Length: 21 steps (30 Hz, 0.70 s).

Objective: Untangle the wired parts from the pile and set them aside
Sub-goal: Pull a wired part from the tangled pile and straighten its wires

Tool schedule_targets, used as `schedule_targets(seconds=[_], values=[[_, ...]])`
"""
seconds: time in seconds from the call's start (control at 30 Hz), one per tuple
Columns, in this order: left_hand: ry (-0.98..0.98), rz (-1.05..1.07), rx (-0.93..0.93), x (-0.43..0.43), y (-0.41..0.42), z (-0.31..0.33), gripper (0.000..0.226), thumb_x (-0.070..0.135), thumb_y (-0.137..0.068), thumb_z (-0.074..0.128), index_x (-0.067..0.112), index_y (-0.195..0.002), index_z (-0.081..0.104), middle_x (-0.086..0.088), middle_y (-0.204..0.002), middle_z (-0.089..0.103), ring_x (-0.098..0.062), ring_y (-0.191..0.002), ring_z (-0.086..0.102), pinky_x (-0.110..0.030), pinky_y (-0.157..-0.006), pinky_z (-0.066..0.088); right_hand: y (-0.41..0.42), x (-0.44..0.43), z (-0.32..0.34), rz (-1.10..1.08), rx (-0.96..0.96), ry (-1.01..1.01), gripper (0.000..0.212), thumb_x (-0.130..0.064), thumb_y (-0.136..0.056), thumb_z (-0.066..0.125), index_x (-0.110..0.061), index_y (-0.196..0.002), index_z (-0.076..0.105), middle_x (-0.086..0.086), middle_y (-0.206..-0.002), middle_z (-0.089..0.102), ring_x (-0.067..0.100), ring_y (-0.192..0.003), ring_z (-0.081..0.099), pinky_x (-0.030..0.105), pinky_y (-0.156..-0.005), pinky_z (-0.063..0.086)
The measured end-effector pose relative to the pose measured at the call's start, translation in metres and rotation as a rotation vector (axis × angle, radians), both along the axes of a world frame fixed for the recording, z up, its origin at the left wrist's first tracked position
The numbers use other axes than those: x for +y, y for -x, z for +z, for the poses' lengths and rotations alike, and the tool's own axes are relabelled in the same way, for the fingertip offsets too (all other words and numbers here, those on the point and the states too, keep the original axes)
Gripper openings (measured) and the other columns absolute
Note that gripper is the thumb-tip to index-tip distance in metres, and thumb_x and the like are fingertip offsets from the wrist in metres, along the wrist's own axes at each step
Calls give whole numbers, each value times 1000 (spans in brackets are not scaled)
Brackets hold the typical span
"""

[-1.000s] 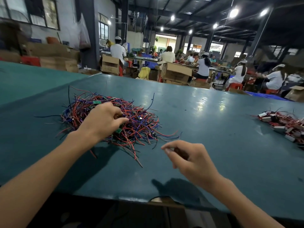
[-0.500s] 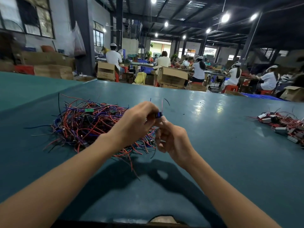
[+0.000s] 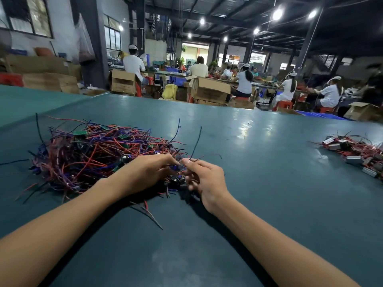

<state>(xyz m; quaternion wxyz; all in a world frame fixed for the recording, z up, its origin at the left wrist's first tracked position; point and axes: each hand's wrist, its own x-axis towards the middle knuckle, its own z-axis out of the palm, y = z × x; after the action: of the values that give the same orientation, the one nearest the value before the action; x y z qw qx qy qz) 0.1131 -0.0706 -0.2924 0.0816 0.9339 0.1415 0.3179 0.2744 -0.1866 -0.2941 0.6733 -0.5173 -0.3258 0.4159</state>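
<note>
A tangled pile of red, blue and purple wires with small green boards [image 3: 91, 154] lies on the teal table [image 3: 259, 183], left of centre. My left hand [image 3: 149, 172] and my right hand [image 3: 204, 179] meet at the pile's right edge. Both pinch the wires of one small wired part [image 3: 178, 175] that hangs between them, low over the table. Thin dark wire ends stick up above my fingers. The part itself is mostly hidden by my fingers.
A second heap of wired parts with grey and black blocks [image 3: 356, 154] lies at the table's far right edge. Beyond the table several seated people work among cardboard boxes [image 3: 209, 90].
My left hand picked a part out of the pile and my right hand joined it. Both hands have since dropped from raised to low over the table at the pile's edge.
</note>
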Motion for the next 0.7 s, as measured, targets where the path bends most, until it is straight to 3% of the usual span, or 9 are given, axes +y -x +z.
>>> schedule_targets(seconds=[0.13, 0.37, 0.57, 0.7], values=[[-62, 48, 25, 22, 16, 3, 24, 17, -92, 72, 14, -116, 70, 2, -103, 74, -15, -90, 69, -24, -79, 51, 0, 1, -1, 13, 53, -20, 6, -10, -90, 73, -3, -89, 73, 8, -74, 70, 16, -60, 67, 23, -44, 47], [-186, 51, -48, 26, 25, 1, 25, 10, -91, 72, 5, -115, 69, -7, -102, 70, -28, -86, 70, -41, -75, 58, -11, -7, 5, -59, 201, -155, 7, -3, -92, 69, 1, -88, 73, 12, -76, 71, 19, -65, 71, 25, -52, 55], [-343, 32, -159, -11, 18, 23, 19, 10, -96, 64, -6, -107, 68, -11, -94, 60, -24, -74, 61, -32, -67, 56, -36, -16, 16, -145, 320, -222, 7, -8, -89, 74, -3, -85, 75, 8, -78, 74, 14, -65, 72, 21, -52, 55], [-161, 95, -299, -47, -1, 19, 21, 14, -96, 63, -5, -106, 67, -7, -92, 60, -16, -75, 55, -21, -73, 47, -50, -21, 26, -85, 397, -294, 16, -24, -86, 77, -9, -88, 79, 3, -78, 70, 9, -64, 67, 20, -55, 54]])
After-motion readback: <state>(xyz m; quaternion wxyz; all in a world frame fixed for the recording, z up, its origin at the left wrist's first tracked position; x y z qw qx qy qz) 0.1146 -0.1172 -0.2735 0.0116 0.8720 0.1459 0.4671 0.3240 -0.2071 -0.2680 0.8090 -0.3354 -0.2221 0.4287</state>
